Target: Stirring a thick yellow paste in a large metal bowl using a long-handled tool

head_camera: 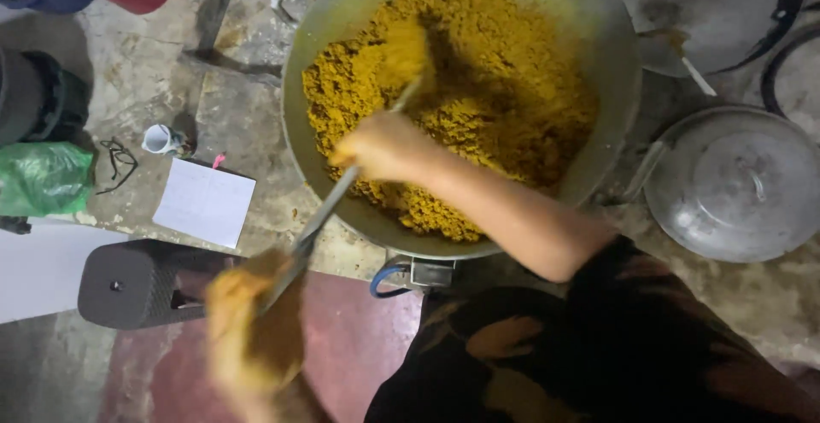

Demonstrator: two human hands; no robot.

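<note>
Head view, right hand, left hand gripping ladle, wok brimful

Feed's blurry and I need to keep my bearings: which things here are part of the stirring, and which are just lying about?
In use:
left hand
right hand
long metal ladle
big metal pan
yellow crumbly mix

Lying about:
white paper sheet
small white cup
green bag
lidded metal pot
dark stool

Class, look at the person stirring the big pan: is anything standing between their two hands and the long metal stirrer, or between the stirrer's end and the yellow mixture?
Nothing visible does. The right hand and the left hand both grip the long metal stirrer directly, and its far end is already buried in the yellow mixture inside the big pan.
</note>
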